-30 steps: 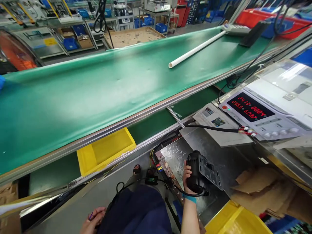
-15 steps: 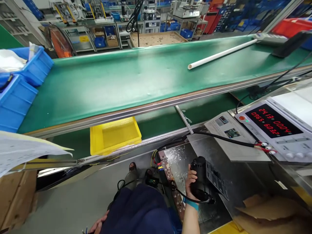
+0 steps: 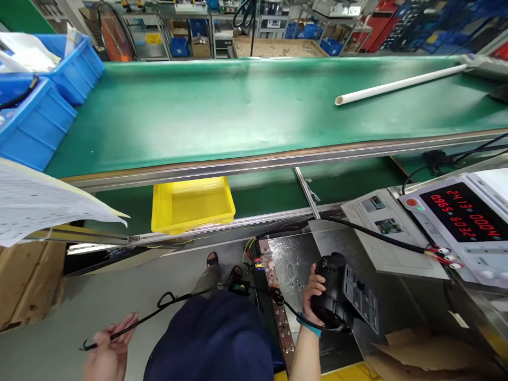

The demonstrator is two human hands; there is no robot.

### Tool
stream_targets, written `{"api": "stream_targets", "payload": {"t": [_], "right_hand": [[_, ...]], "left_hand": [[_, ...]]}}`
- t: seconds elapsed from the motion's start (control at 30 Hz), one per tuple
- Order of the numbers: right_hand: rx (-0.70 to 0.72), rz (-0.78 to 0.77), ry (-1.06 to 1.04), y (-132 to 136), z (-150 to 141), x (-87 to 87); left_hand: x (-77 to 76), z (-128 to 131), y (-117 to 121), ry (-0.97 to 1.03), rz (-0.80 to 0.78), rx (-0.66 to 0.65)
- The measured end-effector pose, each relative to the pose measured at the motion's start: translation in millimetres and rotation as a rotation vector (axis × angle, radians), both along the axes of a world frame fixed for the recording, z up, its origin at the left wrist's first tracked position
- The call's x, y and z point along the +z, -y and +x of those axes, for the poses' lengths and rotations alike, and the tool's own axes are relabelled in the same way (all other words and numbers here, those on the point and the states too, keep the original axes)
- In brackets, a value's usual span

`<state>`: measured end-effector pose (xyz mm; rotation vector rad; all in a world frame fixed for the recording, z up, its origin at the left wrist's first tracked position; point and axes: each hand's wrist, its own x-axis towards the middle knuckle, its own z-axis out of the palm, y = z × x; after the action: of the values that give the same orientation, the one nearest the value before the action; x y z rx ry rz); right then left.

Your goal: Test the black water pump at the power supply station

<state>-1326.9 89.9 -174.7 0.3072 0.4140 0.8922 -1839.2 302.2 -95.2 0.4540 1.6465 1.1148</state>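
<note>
My right hand (image 3: 313, 296) grips a black motor-like device (image 3: 337, 296) with a ribbed grey panel, which rests over a sheet of bare steel (image 3: 296, 270). A thin black cable (image 3: 135, 323) runs from that area across the floor side and lies in my left hand (image 3: 109, 352), low at the left, its small hooked end sticking out past my fingers. Beside the device lies a drilled copper busbar (image 3: 280, 312) with small coloured terminals at its far end. My dark blue clothing (image 3: 210, 338) hides the area between my hands.
A bench power supply (image 3: 462, 219) with red digits stands at right, its black lead (image 3: 373, 235) running down to the steel. A long green belt bench (image 3: 238, 111) carries a white tube (image 3: 397, 84). Below hangs a yellow bin (image 3: 192, 206); blue bins (image 3: 35, 116) and a printed sheet (image 3: 43, 203) sit left.
My left hand has come up from the bottom edge and moved left, now showing the black cable across it. The view has swung left and levelled. My right hand stays on the device.
</note>
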Motion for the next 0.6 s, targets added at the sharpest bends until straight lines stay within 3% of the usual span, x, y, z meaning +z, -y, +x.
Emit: {"api": "stream_targets", "payload": {"t": [0.13, 0.27, 0.37, 0.5, 0.6], "right_hand": [[-0.013, -0.137, 0.009, -3.4, -4.8, 24.2], [-0.029, -0.224, 0.004, -9.3, -8.8, 39.6], [-0.048, -0.31, 0.019, -13.6, -10.4, 46.7], [-0.004, -0.634, 0.199, -15.3, -13.3, 56.5], [0.033, -0.766, 0.286, -15.6, -15.5, 60.0]], "left_hand": [[39.6, 10.9, -16.0, 0.061, 0.06, 0.19], [68.9, 9.8, -24.7, 0.251, 0.109, 0.275], [78.3, 1.6, -28.2, 0.318, 0.09, 0.303], [82.0, -6.1, -34.5, 0.364, 0.097, 0.278], [84.9, -1.6, -41.1, 0.325, 0.073, 0.248]]}}
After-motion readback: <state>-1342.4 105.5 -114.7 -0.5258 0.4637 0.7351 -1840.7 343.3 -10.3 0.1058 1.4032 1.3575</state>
